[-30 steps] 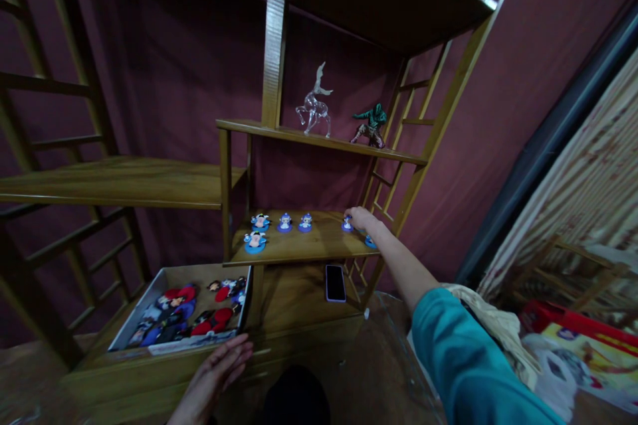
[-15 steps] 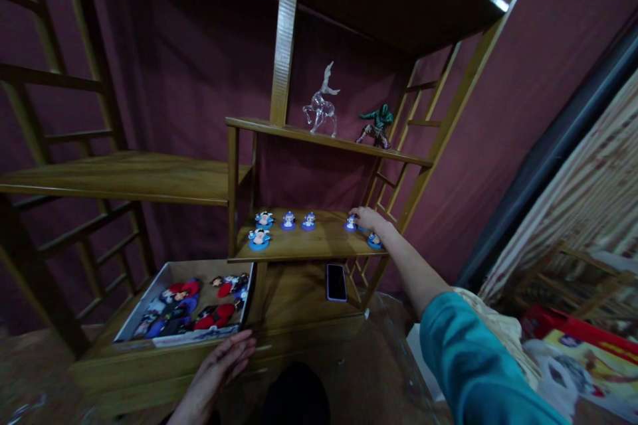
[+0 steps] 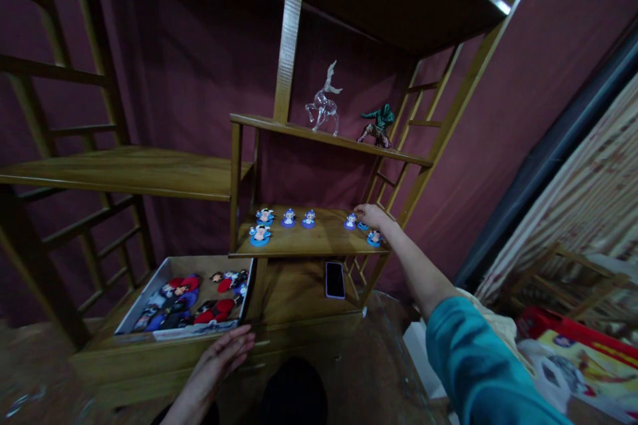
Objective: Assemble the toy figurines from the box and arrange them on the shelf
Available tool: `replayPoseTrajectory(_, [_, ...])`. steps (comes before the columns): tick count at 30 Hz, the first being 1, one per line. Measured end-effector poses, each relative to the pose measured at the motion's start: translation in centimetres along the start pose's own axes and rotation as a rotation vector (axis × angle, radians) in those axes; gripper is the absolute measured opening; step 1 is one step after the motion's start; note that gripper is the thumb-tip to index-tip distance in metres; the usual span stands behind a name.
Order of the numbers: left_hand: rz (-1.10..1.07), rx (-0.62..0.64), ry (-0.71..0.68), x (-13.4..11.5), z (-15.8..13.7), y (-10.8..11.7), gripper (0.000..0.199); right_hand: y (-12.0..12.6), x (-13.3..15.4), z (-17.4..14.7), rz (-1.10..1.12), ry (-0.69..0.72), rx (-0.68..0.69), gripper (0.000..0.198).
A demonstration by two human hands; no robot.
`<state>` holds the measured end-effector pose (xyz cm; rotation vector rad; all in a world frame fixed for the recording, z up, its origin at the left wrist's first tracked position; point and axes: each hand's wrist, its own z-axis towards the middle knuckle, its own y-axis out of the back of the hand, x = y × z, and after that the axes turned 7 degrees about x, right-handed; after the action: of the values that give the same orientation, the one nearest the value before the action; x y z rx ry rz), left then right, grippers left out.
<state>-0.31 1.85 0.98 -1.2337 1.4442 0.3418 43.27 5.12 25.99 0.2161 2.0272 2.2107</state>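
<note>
My right hand [image 3: 369,215] reaches over the right end of the small shelf [image 3: 319,239], fingers loosely bent and apart from what stands below. Just left of its fingertips stands a purple-based figurine [image 3: 350,221]. A blue-based figurine [image 3: 363,226] is partly hidden under the hand, and another blue-based figurine [image 3: 373,238] stands nearer the shelf's front edge. Further left are two purple-based figurines [image 3: 288,218] and two blue-based pig figurines [image 3: 260,235]. My left hand [image 3: 226,355] hangs empty, fingers stretched out, near the front of an open box [image 3: 167,272] of figurines.
On the shelf above stand a clear deer-like ornament [image 3: 323,106] and a green hooded figure [image 3: 381,125]. A phone [image 3: 334,280] lies on the lower surface. Wooden uprights [image 3: 234,192] frame the shelves. A white box [image 3: 423,358] and bags are on the floor at right.
My right hand has drawn slightly right and up, off the purple-based figurine, which now shows more fully. The blue-based figurine beneath shows more. My left hand stays nearly still.
</note>
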Motion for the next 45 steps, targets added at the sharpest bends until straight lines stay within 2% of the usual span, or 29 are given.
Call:
replayPoseTrajectory(7, [-0.003, 0.005, 0.015, -0.1, 0.0, -0.2, 0.049, -0.4, -0.1, 0.0, 0.034, -0.033, 0.016, 0.031])
replayPoseTrajectory(12, [0.002, 0.004, 0.02, 0.0, 0.3, 0.1, 0.048, -1.3, 0.3, 0.9, 0.056, -0.002, 0.024, 0.037])
replayPoseTrajectory(18, [0.002, 0.009, 0.025, 0.4, 0.8, 0.6, 0.048, -2.1, 0.2, 1.8, 0.026, 0.024, 0.016, 0.034])
replayPoseTrajectory(28, [0.021, -0.054, -0.011, -0.8, -0.7, -1.2, 0.047, -1.8, 0.4, 1.3, 0.011, 0.0, 0.041, 0.036])
replayPoseTrajectory(31, [0.025, -0.05, -0.017, -0.9, -0.8, -1.2, 0.048, -1.8, 0.5, 1.0, 0.039, 0.011, 0.036, 0.037])
replayPoseTrajectory(36, [0.037, -0.046, -0.032, -1.0, -1.2, -1.2, 0.047, -1.4, 0.2, 0.4, 0.059, 0.027, -0.045, 0.036])
replayPoseTrajectory(41, [0.028, -0.065, -0.048, -1.4, -1.5, -1.2, 0.048, -1.1, -0.2, -0.1, 0.073, -0.012, 0.016, 0.032])
replayPoseTrajectory(45, [0.02, -0.068, -0.044, -1.5, -1.6, -1.0, 0.046, -1.4, 0.2, 0.2, 0.035, -0.031, 0.009, 0.036])
